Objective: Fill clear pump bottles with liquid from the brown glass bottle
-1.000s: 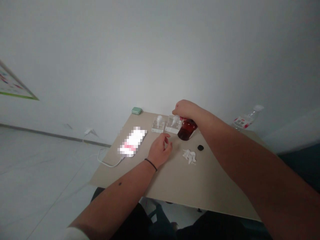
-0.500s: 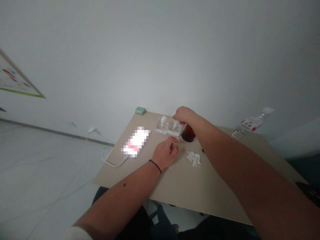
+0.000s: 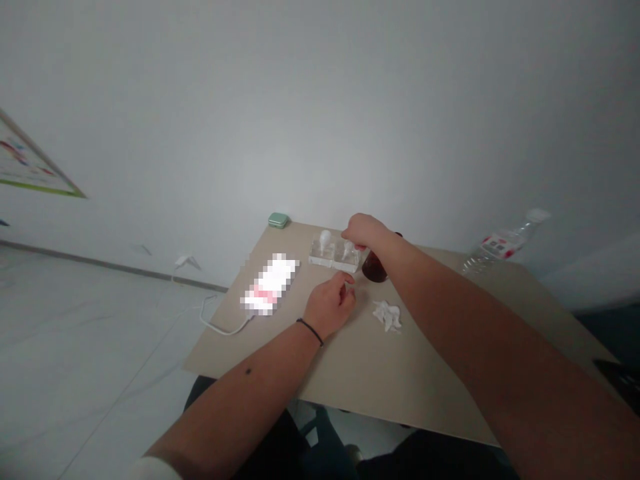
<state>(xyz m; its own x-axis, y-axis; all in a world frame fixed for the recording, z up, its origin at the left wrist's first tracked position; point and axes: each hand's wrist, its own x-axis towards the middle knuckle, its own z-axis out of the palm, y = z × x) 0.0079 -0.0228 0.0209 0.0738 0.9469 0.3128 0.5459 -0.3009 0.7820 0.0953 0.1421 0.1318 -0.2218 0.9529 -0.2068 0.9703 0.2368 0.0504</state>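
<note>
My right hand is over the right end of a clear plastic box with two sections. Its fingers are closed and point down; what they hold, if anything, is hidden. In the left section stands a white round-topped piece; another white piece is in the right section, just by my right fingertips. A dark brown bottle stands under my right wrist, partly covered by it. My left hand rests on the table in front of the box, fingers bent, thumb and forefinger apart with nothing between them.
Crumpled white tissue lies right of my left hand. A phone with a blurred screen and white cable is on the left. A small green case sits at the back corner. A clear plastic bottle stands beyond my right forearm.
The whole view has shifted slightly. My right hand stays over the box's right end, moved a touch left, and the brown bottle's dark top now shows behind the wrist. My left hand stays put.
</note>
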